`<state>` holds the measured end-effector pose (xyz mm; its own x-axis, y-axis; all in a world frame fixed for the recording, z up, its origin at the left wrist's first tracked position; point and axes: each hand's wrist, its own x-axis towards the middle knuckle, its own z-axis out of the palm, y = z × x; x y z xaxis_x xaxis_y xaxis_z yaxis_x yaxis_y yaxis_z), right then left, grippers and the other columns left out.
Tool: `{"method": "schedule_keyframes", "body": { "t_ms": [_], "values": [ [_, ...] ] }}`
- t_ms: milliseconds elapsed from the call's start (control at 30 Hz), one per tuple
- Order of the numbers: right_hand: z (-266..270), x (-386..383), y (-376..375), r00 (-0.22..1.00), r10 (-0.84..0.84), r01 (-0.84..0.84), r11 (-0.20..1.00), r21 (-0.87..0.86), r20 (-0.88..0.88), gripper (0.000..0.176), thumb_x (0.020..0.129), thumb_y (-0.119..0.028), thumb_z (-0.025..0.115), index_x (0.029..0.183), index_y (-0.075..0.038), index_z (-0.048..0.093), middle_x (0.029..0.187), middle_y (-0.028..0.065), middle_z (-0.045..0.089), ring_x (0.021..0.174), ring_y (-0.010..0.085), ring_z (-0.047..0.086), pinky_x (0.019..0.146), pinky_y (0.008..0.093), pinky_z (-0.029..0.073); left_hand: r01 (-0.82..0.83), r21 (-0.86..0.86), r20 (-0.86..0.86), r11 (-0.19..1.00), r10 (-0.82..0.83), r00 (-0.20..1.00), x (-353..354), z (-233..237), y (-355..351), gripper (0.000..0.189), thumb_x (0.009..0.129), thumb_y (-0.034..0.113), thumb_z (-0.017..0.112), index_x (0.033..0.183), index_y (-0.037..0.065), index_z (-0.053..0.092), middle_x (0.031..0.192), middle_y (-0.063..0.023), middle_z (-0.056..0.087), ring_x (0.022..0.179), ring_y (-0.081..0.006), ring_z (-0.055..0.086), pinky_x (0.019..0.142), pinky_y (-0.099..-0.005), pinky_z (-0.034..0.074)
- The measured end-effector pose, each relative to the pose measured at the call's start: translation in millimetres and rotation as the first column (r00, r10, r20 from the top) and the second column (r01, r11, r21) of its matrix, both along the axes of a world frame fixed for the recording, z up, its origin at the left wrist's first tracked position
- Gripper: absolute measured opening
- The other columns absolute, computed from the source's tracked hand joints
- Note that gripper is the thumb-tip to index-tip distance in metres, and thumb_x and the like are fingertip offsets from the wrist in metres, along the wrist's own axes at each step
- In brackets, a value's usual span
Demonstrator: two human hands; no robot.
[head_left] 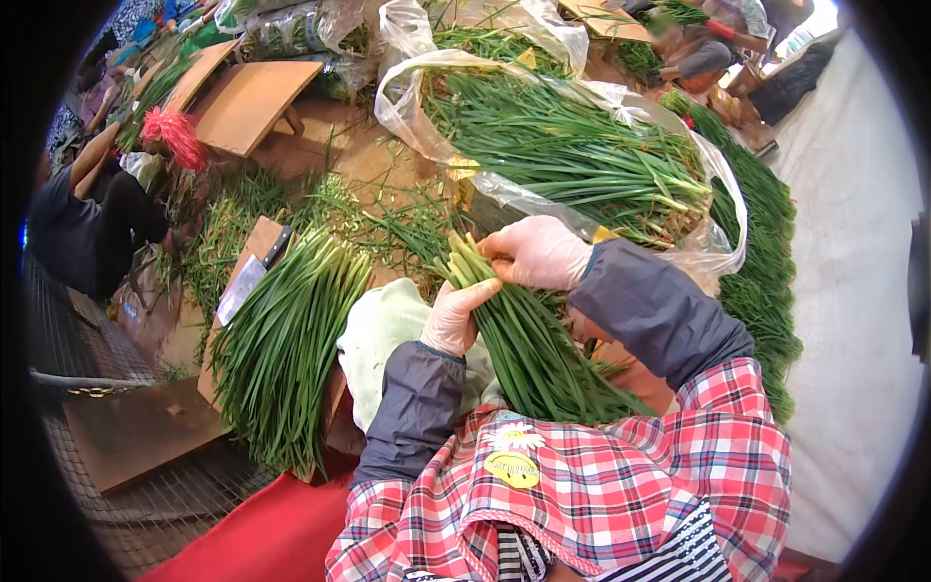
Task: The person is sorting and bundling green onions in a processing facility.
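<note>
My left hand [460, 314], in a thin pale glove, is closed around a bunch of garlic chives [538, 359] just below its pale stem ends. Across from it, my right hand [543, 254], gloved too, pinches at the stem ends of the same bunch. The green leaves slant down to the right over my lap. To the left, a large pile of garlic chives [291, 339] lies on a wooden board. Beside that pile rests a knife [254, 274] with a dark handle and a broad blade.
An open plastic bag [722, 184] of garlic chives lies ahead. More chives [761, 281] line the right side by a white sheet [853, 262]. Loose trimmings [233, 209] litter the ground. A person [97, 218] sits at left near wooden boards [254, 102] and red ties [175, 138].
</note>
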<state>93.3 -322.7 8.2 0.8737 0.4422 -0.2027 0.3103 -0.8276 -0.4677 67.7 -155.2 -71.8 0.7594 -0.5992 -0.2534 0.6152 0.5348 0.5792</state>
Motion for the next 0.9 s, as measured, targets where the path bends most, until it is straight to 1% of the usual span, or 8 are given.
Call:
{"method": "schedule_keyframes", "body": {
  "t_ms": [33, 200, 367, 533, 600, 700, 800, 900],
  "values": [
    [8.1, -1.8, 7.2, 0.998, 0.024, -0.014, 0.985, -0.171, 0.057, 0.025, 0.078, -0.018, 0.057, 0.1, -0.008, 0.065, 0.079, 0.0128, 0.065, 0.075, 0.0311, 0.063, 0.067, 0.0388, 0.049, -0.01, 0.007, -0.012, 1.0, 0.01, 1.0, -0.1, 2.2, -1.5, 0.048, 0.079, 0.006, 0.063, 0.124, 0.002, 0.046, 0.105, -0.0064, 0.06, 0.095, -0.0201, 0.06, 0.087, -0.0343, 0.048],
    [11.1, 8.5, 5.8, 0.954, 0.103, -0.021, 0.959, -0.281, 0.282, 0.012, 0.07, -0.02, 0.061, 0.075, -0.009, 0.063, 0.062, 0.0139, 0.059, 0.061, 0.0321, 0.061, 0.054, 0.0415, 0.048, -0.011, 0.013, 0.019, 1.0, 0.011, 1.0, 0.4, 2.7, 2.1, 0.057, 0.077, 0.007, 0.064, 0.129, 0.001, 0.042, 0.1, -0.0093, 0.062, 0.088, -0.0199, 0.062, 0.08, -0.0345, 0.05],
    [-9.5, 39.1, -13.4, 0.902, -0.131, 0.249, 0.936, -0.249, 0.411, 0.013, 0.075, -0.021, 0.058, 0.077, -0.01, 0.063, 0.065, 0.0131, 0.06, 0.064, 0.0345, 0.061, 0.058, 0.0434, 0.048, 0.047, 0.005, 0.071, 0.999, -0.047, 0.996, -2.7, 15.3, 7.9, 0.067, 0.073, 0.009, 0.066, 0.133, 0.001, 0.037, 0.091, -0.0098, 0.063, 0.08, -0.0192, 0.061, 0.074, -0.0332, 0.051],
    [-28.3, 69.4, -30.5, 0.969, -0.224, 0.245, 0.847, -0.473, 0.102, 0.021, 0.078, -0.025, 0.057, 0.091, -0.012, 0.068, 0.075, 0.0163, 0.064, 0.073, 0.0339, 0.062, 0.065, 0.042, 0.05, 0.053, 0.034, 0.185, 0.998, -0.059, 0.981, -12.8, 33.1, 23.7, 0.07, 0.068, 0.015, 0.068, 0.131, 0.0, 0.041, 0.091, -0.0077, 0.062, 0.085, -0.017, 0.058, 0.08, -0.0318, 0.046],
    [-21.8, 52.4, -14.8, 0.994, -0.062, 0.057, 0.997, -0.058, -0.088, 0.036, 0.085, -0.032, 0.054, 0.112, -0.01, 0.062, 0.102, 0.0175, 0.063, 0.095, 0.0295, 0.061, 0.082, 0.0375, 0.047, 0.027, 0.06, 0.152, 0.998, -0.036, 0.988, -18.6, 36.5, 28.5, 0.068, 0.069, 0.014, 0.067, 0.13, 0.0, 0.041, 0.091, -0.008, 0.062, 0.085, -0.0172, 0.058, 0.08, -0.0317, 0.046],
    [3.7, 57.0, 11.4, 0.995, -0.017, 0.068, 0.823, 0.564, -0.095, 0.047, 0.088, -0.038, 0.053, 0.123, -0.007, 0.055, 0.118, 0.0198, 0.057, 0.109, 0.0316, 0.054, 0.093, 0.0356, 0.042, 0.008, 0.082, 0.147, 0.997, -0.02, 0.989, -12.6, 33.0, 23.3, 0.064, 0.072, 0.012, 0.065, 0.13, 0.0, 0.041, 0.092, -0.0088, 0.062, 0.086, -0.0181, 0.059, 0.082, -0.0321, 0.046],
    [12.8, 52.6, 40.5, 0.964, 0.244, -0.154, 0.838, 0.524, -0.107, 0.047, 0.09, -0.033, 0.053, 0.127, -0.005, 0.05, 0.118, 0.0124, 0.059, 0.109, 0.0189, 0.053, 0.094, 0.0303, 0.041, 0.063, 0.05, 0.159, 0.997, -0.07, 0.985, -7.0, 32.1, 13.2, 0.054, 0.074, 0.01, 0.062, 0.124, 0.0, 0.046, 0.098, -0.0093, 0.061, 0.091, -0.0203, 0.059, 0.083, -0.0333, 0.046],
    [31.1, 28.2, 60.6, 0.9, 0.238, -0.031, 0.871, 0.491, -0.366, 0.048, 0.09, -0.034, 0.054, 0.13, -0.007, 0.048, 0.116, 0.0127, 0.059, 0.109, 0.0177, 0.053, 0.093, 0.0306, 0.042, 0.039, 0.044, 0.139, 0.998, -0.045, 0.989, -3.9, 25.1, 17.6, 0.046, 0.074, 0.007, 0.061, 0.118, 0.0, 0.051, 0.107, -0.0088, 0.059, 0.099, -0.0227, 0.057, 0.085, -0.0338, 0.046]
  ]
}}
